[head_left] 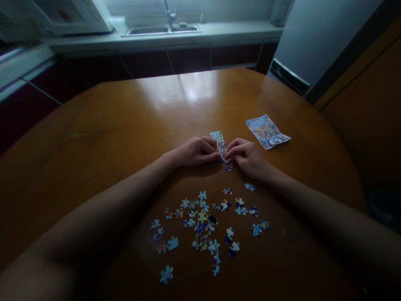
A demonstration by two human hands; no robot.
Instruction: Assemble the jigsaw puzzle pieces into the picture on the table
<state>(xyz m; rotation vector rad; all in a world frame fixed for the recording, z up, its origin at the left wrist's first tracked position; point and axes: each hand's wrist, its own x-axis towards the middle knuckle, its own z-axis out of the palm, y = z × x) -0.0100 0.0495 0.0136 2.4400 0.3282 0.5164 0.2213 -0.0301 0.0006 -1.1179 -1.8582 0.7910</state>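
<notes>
A narrow strip of joined puzzle pieces (220,142) lies on the wooden table between my two hands. My left hand (200,151) rests at the strip's left side, fingers curled, their tips on its lower end. From the right, my right hand (247,156) touches the same lower end with thumb and fingers pinched together; what lies between them is too small to make out. Just below the fingertips sits a dark, purplish part (229,165) of the puzzle. Many loose puzzle pieces (203,216) are scattered nearer to me, some overlapping.
A creased picture sheet (267,131) lies to the right of the strip on the wooden table (125,113). Beyond the table are a counter with a sink (148,30) and faucet, a white appliance at the left and a refrigerator (322,33) at the right.
</notes>
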